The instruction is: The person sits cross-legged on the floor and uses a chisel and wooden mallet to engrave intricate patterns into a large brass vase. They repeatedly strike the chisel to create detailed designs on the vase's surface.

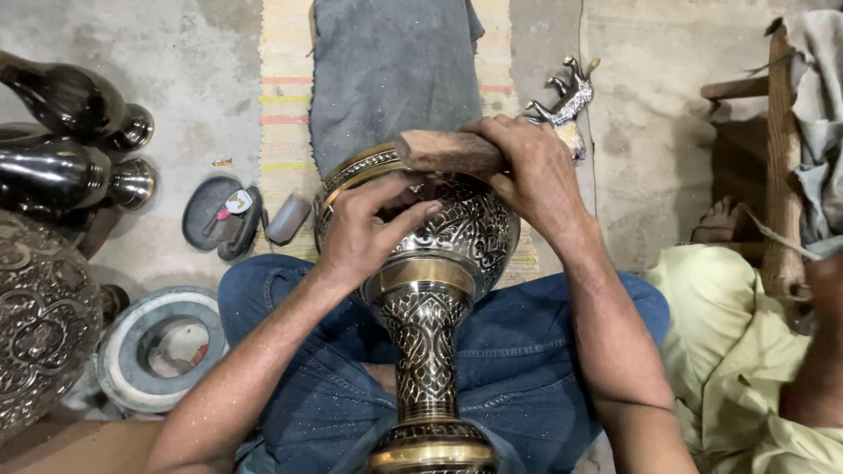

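Observation:
A large engraved metal vase (465, 233), dark with brass bands, lies across my lap with its neck toward me and its round body away. My left hand (364, 224) rests on the body near the brass rim, fingers pinched as if around a small tool that I cannot make out. My right hand (531, 171) grips a wooden mallet (443, 151) held just over the vase's upper body. My legs in blue jeans (518, 351) support the vase.
Dark polished vases (61, 132) and an engraved one (39, 316) stand at the left. A round grey ring (132, 347), an open dark case (219, 215) and a small grey block (287, 218) lie on the floor. A metal animal figure (566, 101) lies ahead. Another person in pale clothes (746, 351) sits at the right.

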